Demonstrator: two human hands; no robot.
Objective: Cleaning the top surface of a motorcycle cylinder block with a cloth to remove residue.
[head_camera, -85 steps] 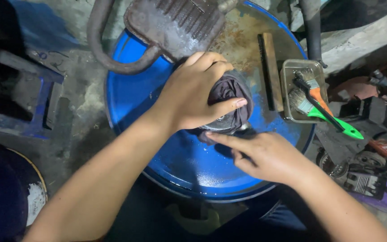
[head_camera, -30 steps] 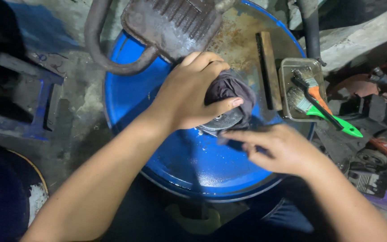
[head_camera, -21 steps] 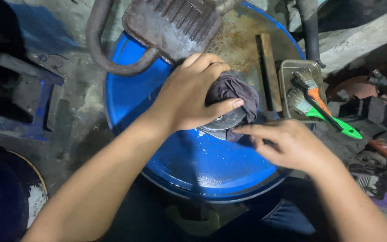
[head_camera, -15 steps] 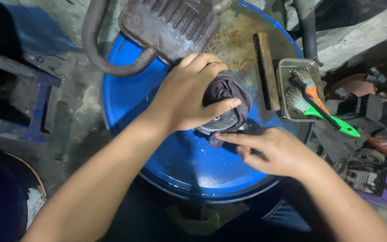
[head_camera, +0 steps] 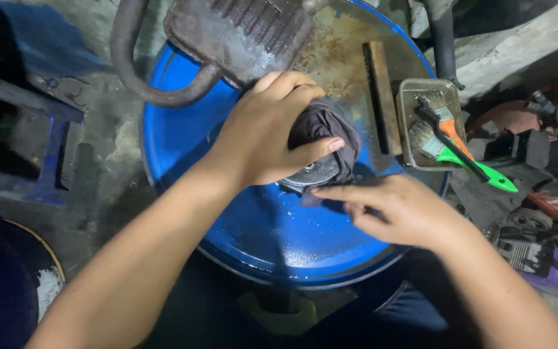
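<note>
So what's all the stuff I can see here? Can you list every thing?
Drum top: one, blue with a rusty patch at the far side, middle of the view.
Dark cloth: one, grey-brown, bunched on the round part under the left hand.
Round metal part: one, grey, on the drum, half covered by the cloth.
Finned metal part with a bent pipe: one, rusty grey, far edge of the drum.
Flat bar: one, dark, lying right of the cloth.
Tray: one, dull metal, right rim of the drum.
Brushes: two, orange handle and green handle, in the tray.
Left hand: one, grip on the cloth.
Right hand: one, fingertips at the cloth's near edge.
</note>
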